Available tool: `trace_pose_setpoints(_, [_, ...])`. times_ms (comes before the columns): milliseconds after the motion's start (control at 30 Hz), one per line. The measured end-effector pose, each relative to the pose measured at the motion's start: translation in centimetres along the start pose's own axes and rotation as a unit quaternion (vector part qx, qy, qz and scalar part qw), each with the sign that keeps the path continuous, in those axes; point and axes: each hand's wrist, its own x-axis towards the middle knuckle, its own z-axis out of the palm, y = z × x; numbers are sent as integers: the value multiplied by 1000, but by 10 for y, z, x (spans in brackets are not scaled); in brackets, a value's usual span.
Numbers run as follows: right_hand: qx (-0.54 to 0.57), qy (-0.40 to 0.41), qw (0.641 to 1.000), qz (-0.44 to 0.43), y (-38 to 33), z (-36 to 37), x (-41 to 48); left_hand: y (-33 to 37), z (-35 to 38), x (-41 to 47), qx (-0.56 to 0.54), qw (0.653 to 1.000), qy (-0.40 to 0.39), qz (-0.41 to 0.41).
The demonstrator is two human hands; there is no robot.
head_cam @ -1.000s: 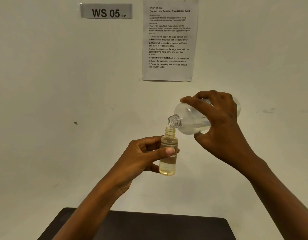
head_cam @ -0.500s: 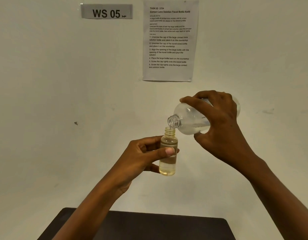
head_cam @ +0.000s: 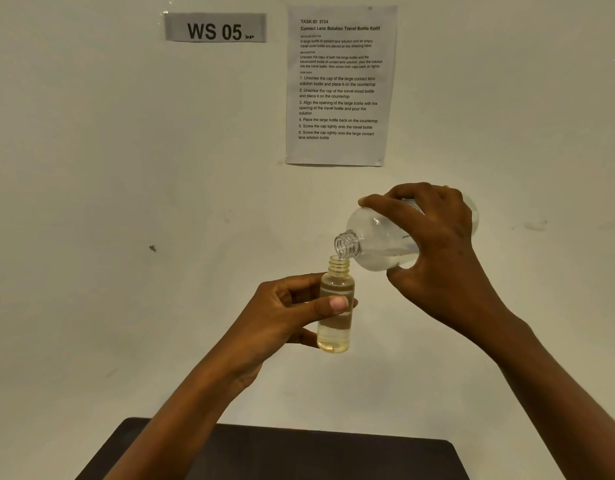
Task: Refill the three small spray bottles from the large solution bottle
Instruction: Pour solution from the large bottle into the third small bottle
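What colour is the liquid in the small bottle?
Pale yellow, clear, in the small bottle; the head view shows it, the only view.

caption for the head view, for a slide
Right hand tips large bottle over small bottle held upright by left hand.

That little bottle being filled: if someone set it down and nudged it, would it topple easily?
Probably somewhat. The small bottle is tall and narrow, so it may tip. It looks mostly full, which likely steadies it. With no cap on, a tip would probably spill.
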Motion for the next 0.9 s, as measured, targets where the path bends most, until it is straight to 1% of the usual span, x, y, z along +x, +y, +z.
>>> trace_pose_setpoints(900, [-2, -1, 1000, 4, -1, 0, -1, -2, 0, 1, 0, 1000, -1, -5])
